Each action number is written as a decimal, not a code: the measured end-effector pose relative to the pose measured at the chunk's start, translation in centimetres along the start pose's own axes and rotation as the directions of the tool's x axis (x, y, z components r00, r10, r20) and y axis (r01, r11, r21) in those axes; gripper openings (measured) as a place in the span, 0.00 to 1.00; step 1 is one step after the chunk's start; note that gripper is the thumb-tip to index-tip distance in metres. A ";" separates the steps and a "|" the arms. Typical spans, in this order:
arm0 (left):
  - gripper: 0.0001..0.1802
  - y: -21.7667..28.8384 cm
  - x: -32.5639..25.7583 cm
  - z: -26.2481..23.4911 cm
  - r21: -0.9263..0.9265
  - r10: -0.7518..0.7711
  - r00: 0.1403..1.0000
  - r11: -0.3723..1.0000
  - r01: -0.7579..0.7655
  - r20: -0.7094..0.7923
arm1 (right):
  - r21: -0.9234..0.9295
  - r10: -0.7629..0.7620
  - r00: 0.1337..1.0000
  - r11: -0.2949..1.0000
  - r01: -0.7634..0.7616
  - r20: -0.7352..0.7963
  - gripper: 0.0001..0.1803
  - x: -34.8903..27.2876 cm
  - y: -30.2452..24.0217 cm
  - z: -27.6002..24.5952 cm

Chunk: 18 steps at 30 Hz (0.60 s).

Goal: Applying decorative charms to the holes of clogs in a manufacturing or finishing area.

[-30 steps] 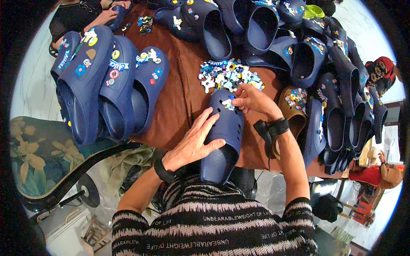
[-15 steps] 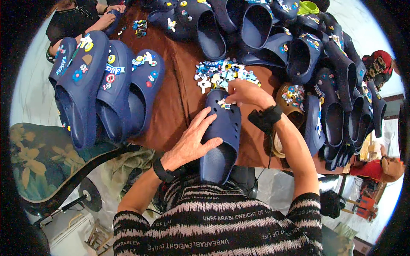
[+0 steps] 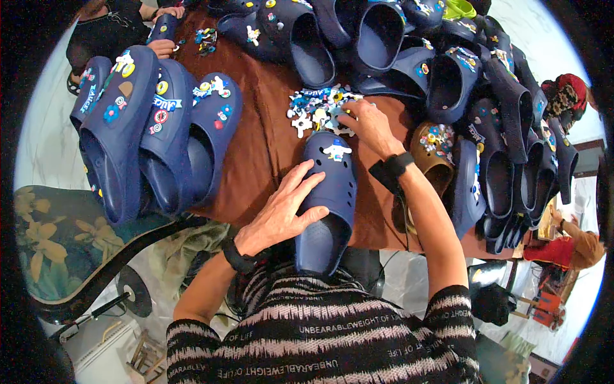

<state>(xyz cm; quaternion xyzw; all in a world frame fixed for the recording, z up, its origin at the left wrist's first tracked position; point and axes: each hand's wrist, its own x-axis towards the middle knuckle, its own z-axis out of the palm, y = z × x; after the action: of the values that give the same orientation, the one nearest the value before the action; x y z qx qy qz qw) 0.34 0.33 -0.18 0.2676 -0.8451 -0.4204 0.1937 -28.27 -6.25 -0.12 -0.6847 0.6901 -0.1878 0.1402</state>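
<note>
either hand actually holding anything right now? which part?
Left hand lies flat on the navy clog's left side, steadying it, not gripping. Right hand has its fingers in the charm pile; whether it pinches one cannot be told.

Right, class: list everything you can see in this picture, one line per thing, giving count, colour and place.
clog under the hands: one, navy, centre of the table, one white charm on its toe
pile of shoe charms: many, mixed colours, just beyond that clog
decorated clogs: three plain to see, navy with bright charms, left side
heap of clogs: too many to count, navy, far and right side
brown clog: one, holding charms, right of centre
table cover: one, brown
floral chair: one, green and yellow, lower left
another person's hands: far left corner, at a clog
left hand: flat on the navy clog
right hand: reaching into the charm pile
</note>
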 end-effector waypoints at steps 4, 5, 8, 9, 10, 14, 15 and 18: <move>0.39 0.3 0.1 0.1 -0.010 -0.006 1.000 1.000 0.006 -0.011 | -0.070 -0.013 0.999 0.997 0.016 0.037 0.21 1.5 -0.2 0.7; 0.39 0.3 0.1 0.2 -0.014 -0.001 1.000 1.000 0.001 -0.008 | -0.102 0.005 0.998 0.995 0.002 0.063 0.20 1.7 -0.4 0.5; 0.39 0.3 -0.1 0.1 -0.024 -0.011 1.000 1.000 0.011 -0.003 | -0.101 -0.019 0.999 0.995 0.024 0.046 0.18 2.4 0.4 1.2; 0.39 0.4 -0.1 0.0 -0.030 -0.021 1.000 0.999 0.021 0.002 | -0.036 0.009 0.999 0.999 -0.008 0.043 0.18 2.8 0.8 1.3; 0.39 0.4 0.0 0.0 -0.031 -0.019 1.000 0.999 0.020 0.006 | 0.030 0.040 0.998 0.999 -0.041 0.041 0.18 3.0 1.3 1.4; 0.40 0.3 0.2 0.2 -0.031 -0.009 1.000 0.999 0.010 0.004 | 0.333 0.070 0.997 0.939 -0.081 0.045 0.15 3.2 3.2 0.4; 0.40 0.2 0.1 0.2 -0.026 -0.010 1.000 1.000 0.010 -0.001 | 0.526 0.112 0.993 0.844 -0.109 0.026 0.12 2.7 2.9 0.1; 0.41 -0.1 0.0 0.3 -0.033 -0.014 1.000 0.999 0.014 -0.003 | 0.712 0.195 0.979 0.695 -0.100 -0.052 0.05 -0.7 1.0 -0.8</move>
<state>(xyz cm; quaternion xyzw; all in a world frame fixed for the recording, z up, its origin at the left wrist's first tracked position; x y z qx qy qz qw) 0.24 0.42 -0.45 0.2709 -0.8358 -0.4352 0.1965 -29.51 -5.54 0.08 -0.5084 0.6258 -0.4672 0.3628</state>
